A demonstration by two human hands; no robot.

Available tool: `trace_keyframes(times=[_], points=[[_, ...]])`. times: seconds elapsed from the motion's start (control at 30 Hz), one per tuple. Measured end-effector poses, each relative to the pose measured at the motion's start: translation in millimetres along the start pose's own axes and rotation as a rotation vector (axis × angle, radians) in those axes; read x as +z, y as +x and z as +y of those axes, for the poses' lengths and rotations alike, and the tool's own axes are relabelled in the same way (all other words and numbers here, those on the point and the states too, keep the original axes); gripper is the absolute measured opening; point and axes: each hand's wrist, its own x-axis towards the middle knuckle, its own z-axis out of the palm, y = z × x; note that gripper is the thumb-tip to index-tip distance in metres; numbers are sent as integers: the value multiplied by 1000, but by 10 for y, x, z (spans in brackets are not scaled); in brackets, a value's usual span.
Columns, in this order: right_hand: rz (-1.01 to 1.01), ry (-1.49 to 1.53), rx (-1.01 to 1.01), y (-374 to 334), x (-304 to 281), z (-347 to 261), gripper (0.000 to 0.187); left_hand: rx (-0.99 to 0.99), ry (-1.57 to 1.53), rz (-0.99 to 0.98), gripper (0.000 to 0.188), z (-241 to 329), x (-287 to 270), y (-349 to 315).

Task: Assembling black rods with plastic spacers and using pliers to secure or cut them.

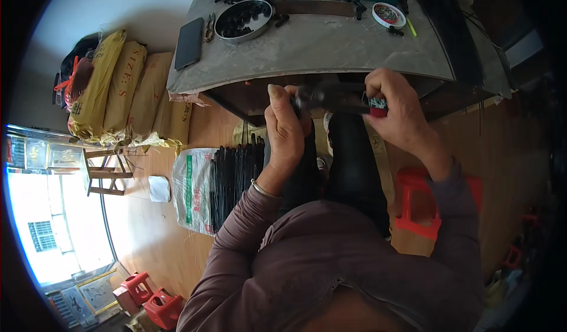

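Printed marks, by location. Second brown sack (126, 84) in the row by the wall: large red Latin capitals running down its length, legible. Outermost brown sack (176, 116), nearest the desk (331, 46): red print, partly legible. Yellow-wrapped sack (97, 90): reddish marks, too small to read. White woven sack (188, 211) on the floor (147, 231): pale characters on a green band, red characters beside it; individual characters unclear.
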Motion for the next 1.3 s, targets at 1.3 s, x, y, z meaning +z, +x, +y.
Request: trace_keyframes(times=[1.3], points=[[-447, 555, 451, -232, 119, -178, 22, -17, 25, 32, 72, -58, -169, 90]])
